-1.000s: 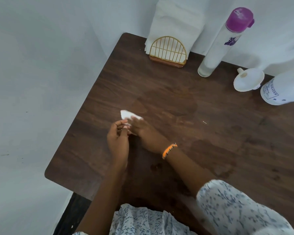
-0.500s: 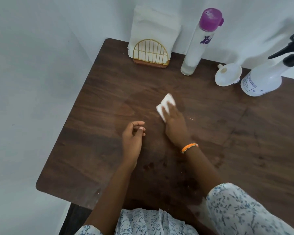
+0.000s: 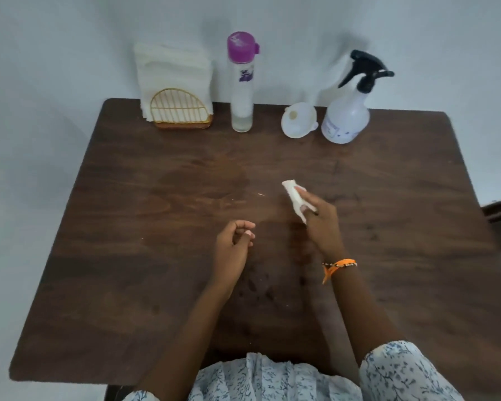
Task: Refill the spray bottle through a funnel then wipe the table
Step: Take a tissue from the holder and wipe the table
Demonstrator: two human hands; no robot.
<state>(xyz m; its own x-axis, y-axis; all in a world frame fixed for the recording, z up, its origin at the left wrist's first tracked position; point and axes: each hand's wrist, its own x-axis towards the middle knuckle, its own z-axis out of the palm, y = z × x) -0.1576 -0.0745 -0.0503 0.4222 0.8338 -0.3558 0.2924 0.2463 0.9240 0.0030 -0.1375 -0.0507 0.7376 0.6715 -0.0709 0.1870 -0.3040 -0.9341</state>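
Since a moment ago, the right hand [image 3: 321, 221] has slid the folded tissue [image 3: 295, 199] to the right across the worktop [image 3: 128, 227]. Its grip pinches the tissue between thumb and fingers, out in front of the hand. Just left of the tissue, the left hand [image 3: 232, 247] holds nothing, fingers loosely curled. Far behind the tissue, by the wall, stand the spray bottle [image 3: 348, 111], the funnel [image 3: 298, 120], a tall bottle [image 3: 241, 82] and a napkin holder [image 3: 180, 111].
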